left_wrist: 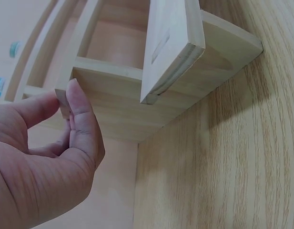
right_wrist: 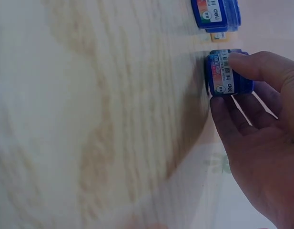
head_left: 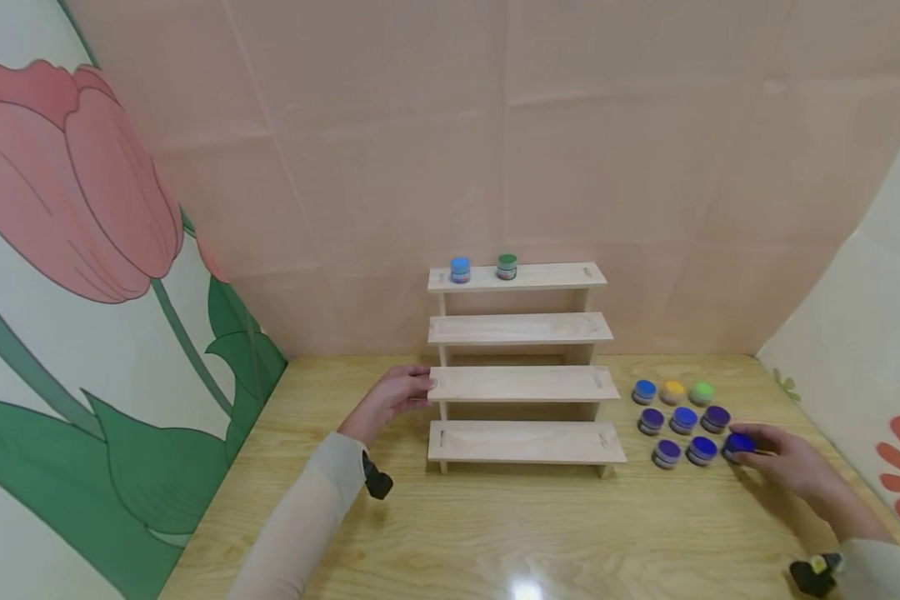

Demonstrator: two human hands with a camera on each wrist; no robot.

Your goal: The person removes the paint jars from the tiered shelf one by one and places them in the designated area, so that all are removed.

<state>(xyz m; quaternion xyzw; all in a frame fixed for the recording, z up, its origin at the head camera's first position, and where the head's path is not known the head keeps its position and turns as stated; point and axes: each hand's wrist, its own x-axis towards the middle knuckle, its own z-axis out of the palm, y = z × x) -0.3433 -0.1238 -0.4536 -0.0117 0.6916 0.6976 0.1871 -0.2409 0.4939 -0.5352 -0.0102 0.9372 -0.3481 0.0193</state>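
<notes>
A light wooden four-step rack stands against the back of the table. My left hand pinches the left end of its second step from the bottom; the left wrist view shows thumb and fingers on the board's corner. On the top step sit a light blue paint jar and a green paint jar. To the right, my right hand holds a dark blue paint jar between thumb and fingers. In the right wrist view this labelled jar is at or just above the tabletop; I cannot tell which.
Several more jars stand in rows beside the held one, among them yellow, light green and purple. A pink cloth backdrop rises behind the wooden table. Flower-printed panels flank both sides.
</notes>
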